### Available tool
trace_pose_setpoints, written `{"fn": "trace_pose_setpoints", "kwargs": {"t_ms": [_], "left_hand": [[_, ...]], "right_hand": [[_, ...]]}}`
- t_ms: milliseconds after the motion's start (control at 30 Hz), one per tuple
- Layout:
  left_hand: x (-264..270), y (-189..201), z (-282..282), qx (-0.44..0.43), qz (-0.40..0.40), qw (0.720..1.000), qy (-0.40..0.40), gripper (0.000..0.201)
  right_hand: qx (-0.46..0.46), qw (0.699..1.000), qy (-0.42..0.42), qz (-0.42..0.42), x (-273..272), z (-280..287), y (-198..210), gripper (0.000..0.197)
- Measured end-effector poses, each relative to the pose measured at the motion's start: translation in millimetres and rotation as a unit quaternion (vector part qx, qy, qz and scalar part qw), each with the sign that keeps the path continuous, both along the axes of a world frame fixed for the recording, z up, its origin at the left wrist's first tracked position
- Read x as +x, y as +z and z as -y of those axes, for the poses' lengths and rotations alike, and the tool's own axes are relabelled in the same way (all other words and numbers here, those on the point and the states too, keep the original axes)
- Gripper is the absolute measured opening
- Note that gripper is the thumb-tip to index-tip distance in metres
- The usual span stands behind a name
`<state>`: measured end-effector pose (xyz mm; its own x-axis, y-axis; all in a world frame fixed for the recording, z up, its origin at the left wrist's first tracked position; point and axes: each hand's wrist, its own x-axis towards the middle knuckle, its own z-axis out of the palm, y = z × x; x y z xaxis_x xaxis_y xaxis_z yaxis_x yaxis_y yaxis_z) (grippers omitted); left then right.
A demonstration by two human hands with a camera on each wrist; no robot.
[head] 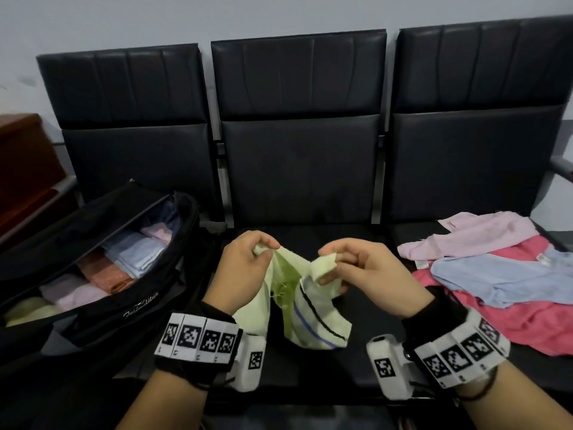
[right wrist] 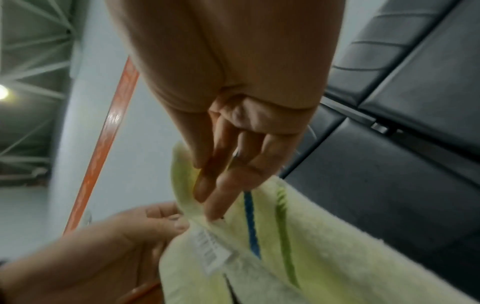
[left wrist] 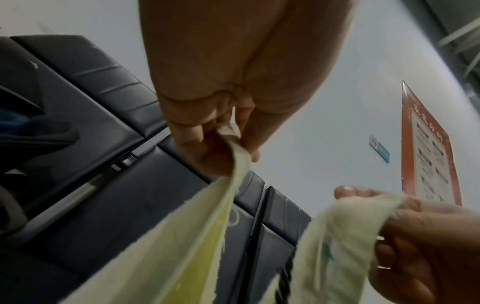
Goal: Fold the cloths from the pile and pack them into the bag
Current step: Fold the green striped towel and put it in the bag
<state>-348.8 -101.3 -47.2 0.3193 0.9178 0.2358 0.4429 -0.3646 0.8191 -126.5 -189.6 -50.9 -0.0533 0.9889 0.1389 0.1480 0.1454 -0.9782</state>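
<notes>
**Finding the corners of the pale yellow cloth**

Mid-step — opening out, not yet folding. Pale yellow cloth point(head: 310, 308) held up above the middle seat point(head: 297, 169) of the bench, bunched and hanging, striped end lowest. Left hand point(head: 245, 268) pinching one top edge between thumb and fingertips; right hand point(head: 366, 268) pinching the other, fingers curled round a thick fold. Bag point(head: 102, 308) on the seat left of the middle seat, unzipped, folded cloths already in a row inside. Pile point(head: 496, 280) on the seat to the right — pink, blue, deep pink, unfolded. Next, probably: sliding each pinch out to a true corner, pulling taut, laying flat on the middle seat before any fold.
</notes>
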Motion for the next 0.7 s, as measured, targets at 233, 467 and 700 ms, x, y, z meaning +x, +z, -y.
{"fn": "trace_pose_setpoints", "kwargs": {"t_ms": [233, 467, 700], "left_hand": [[-5, -4, 7, -0.038, 0.071, 0.997, 0.002, 0.027], [-2, -4, 15, -0.073, 0.144, 0.986, -0.044, 0.017], [-5, -2, 19, -0.085, 0.144, 0.983, -0.078, 0.015]], "right_hand": [[0.092, 0.985, -0.037, 0.137, -29, 0, 6, 0.011], [0.114, 0.981, -0.059, 0.143, -52, -9, 6, 0.01], [0.099, 0.974, -0.106, 0.177, -57, -15, -4, 0.016]]}}
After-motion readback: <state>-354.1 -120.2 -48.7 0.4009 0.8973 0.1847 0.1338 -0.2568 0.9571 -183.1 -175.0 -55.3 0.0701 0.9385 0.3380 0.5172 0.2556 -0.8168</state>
